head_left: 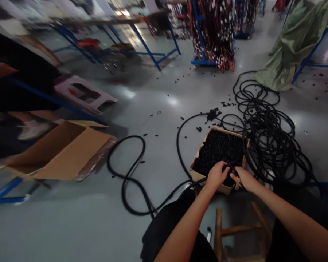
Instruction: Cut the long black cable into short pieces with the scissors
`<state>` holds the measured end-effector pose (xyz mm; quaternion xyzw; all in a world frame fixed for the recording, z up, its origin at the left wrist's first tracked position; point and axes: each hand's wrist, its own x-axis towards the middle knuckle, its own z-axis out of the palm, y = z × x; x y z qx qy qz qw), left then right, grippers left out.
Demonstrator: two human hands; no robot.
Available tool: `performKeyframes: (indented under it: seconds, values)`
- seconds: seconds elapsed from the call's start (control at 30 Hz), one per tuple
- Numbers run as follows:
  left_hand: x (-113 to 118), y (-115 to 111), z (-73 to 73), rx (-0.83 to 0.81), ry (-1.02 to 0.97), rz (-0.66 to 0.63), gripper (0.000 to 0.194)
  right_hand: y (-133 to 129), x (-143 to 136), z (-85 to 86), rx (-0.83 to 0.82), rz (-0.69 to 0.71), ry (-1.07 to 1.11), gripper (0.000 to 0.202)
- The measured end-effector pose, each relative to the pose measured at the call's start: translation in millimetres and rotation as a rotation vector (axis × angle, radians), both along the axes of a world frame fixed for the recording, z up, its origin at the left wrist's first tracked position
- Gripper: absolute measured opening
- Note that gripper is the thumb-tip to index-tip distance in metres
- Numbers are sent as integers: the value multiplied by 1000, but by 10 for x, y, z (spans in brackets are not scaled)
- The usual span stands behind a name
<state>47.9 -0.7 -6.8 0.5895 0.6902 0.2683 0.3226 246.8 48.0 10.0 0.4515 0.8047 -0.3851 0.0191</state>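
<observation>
My left hand (pixel 218 174) is closed over the front part of an open cardboard box (pixel 198 176), its fingers around a black hose (pixel 195 183) that comes in from the left. Beside it, my right hand (pixel 245 178) is closed on a small orange-handled tool (pixel 237 179). The tool's working end is too dark and small to make out. Both hands are close together, fingertips nearly meeting. Beneath them, short black hose pieces (pixel 218 149) fill the box.
Tangled black hose (pixel 270 127) lies on the floor to the right, with a loop (pixel 125 178) at left. Loose pieces (pixel 213 114) are scattered behind the box. A wooden stool (pixel 240 230) stands between my legs. An empty carton (pixel 62 153) and a person's shoe (pixel 34 130) are at left.
</observation>
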Motion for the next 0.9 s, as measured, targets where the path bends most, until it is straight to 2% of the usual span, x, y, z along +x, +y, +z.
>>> performKeyframes:
  seconds: [0.2,0.27,0.37,0.47,0.57,0.77,0.9]
  values:
    - [-36,-48,-79,-51,-106,-26,19,33,4,183,-127,4,-104,29]
    - [-76,-53,-113,28,-106,-29,19,65,-12,259,-105,66,-149,37]
    - [-121,-77,-103,71,-75,-10,22,94,-55,405,-113,82,-176,42]
    - [-128,-109,-62,35,3,17,23,93,-99,513,-149,78,-191,42]
    - [-116,-124,-51,7,30,29,22,85,-126,534,-175,85,-195,38]
    - [-175,-94,-26,111,-145,52,27,121,-125,568,-89,110,-139,41]
    - [-292,-51,13,82,-214,101,38,174,-133,635,-83,123,-96,35]
